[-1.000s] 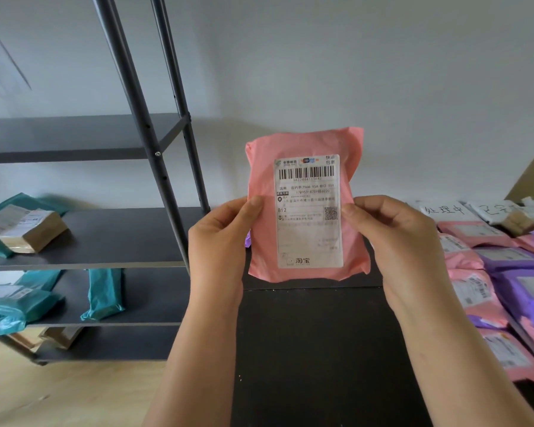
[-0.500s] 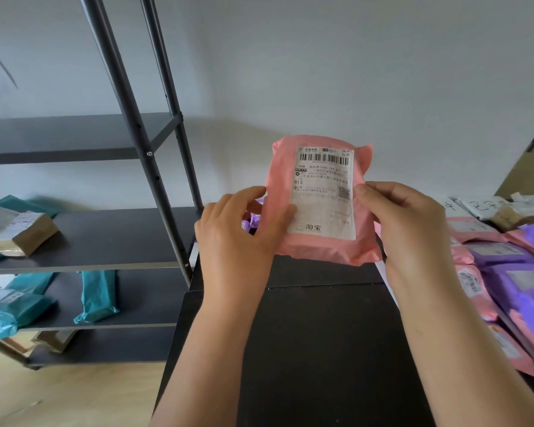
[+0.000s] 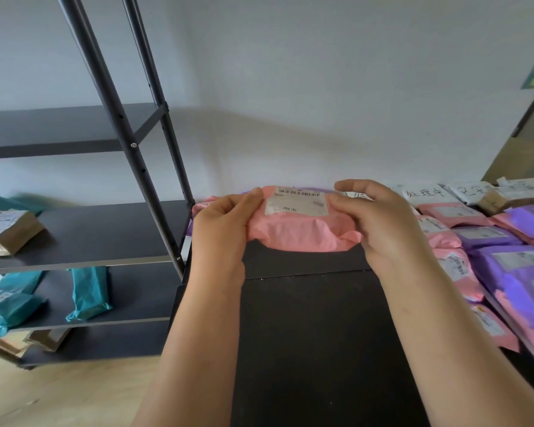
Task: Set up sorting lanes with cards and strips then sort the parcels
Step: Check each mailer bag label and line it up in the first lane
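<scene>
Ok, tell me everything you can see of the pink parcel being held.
The pink parcel is a soft, crinkled plastic mailer bag, plump with contents. A white shipping label with a barcode along its far edge sits on its upper face; the print is too blurred to read. It lies tilted nearly flat, label up, above the far end of the black table. The left hand grips its left end and the right hand its right end.
</scene>
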